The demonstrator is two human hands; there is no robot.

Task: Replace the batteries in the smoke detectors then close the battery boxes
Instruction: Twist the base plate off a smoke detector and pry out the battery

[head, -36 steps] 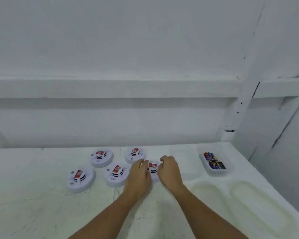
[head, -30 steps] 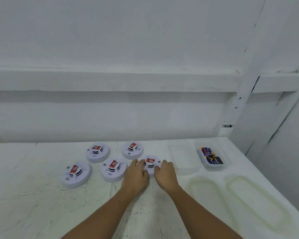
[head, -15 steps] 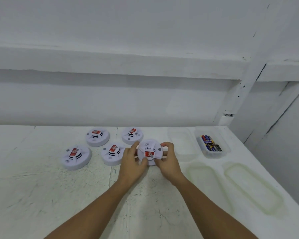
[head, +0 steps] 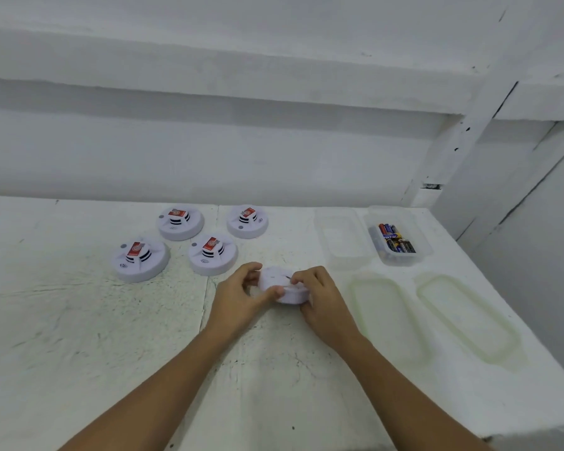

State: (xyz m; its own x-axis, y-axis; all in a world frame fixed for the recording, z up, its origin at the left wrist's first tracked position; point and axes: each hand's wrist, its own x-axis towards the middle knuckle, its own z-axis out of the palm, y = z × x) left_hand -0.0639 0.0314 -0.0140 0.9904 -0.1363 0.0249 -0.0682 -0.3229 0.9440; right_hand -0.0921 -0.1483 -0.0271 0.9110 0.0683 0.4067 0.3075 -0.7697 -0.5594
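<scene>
Left hand (head: 241, 296) and right hand (head: 323, 299) both grip the detector (head: 279, 283), underside up, low over the worktop (head: 111, 336) (batteries (head: 393, 242) sit well right): brace left, pry gently with right fingers (head: 302, 277).

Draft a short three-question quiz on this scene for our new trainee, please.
1. Multiple choice: where are the batteries? A) in the clear container nearest the detectors; B) in the clear container farthest right; C) on a lid.
2. True or false: the left hand and the right hand both hold one smoke detector, its red label out of sight.
3. Count: how many other detectors lie untouched on the table?
Key: 1 B; 2 true; 3 four.
</scene>
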